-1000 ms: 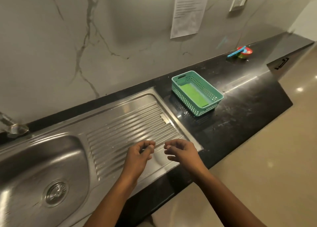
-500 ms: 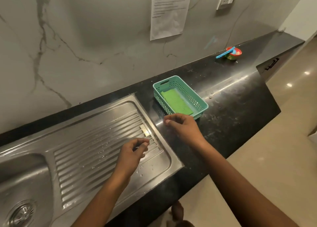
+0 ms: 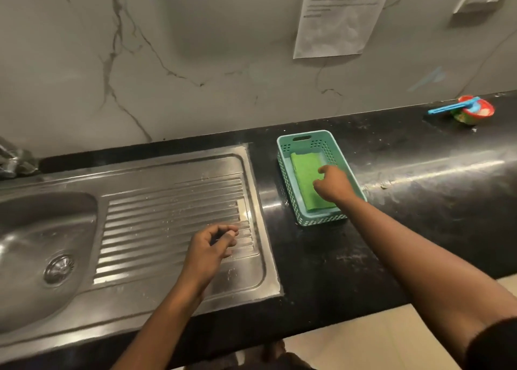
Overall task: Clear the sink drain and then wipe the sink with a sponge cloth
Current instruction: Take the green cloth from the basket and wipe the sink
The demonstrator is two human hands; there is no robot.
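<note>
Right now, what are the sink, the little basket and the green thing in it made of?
Sink: probably stainless steel, brushed and shiny, with bright glints. Basket: looks like teal plastic, matte, moulded holes. Green cloth: seems soft sponge cloth, dull, no shine.

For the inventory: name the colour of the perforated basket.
Teal basket, clearest in the head view.

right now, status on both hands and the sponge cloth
Left hand loosely curled over drainboard, nothing seen held. Right hand in basket, on sponge cloth, grip unclear. Nothing blocking.
</note>
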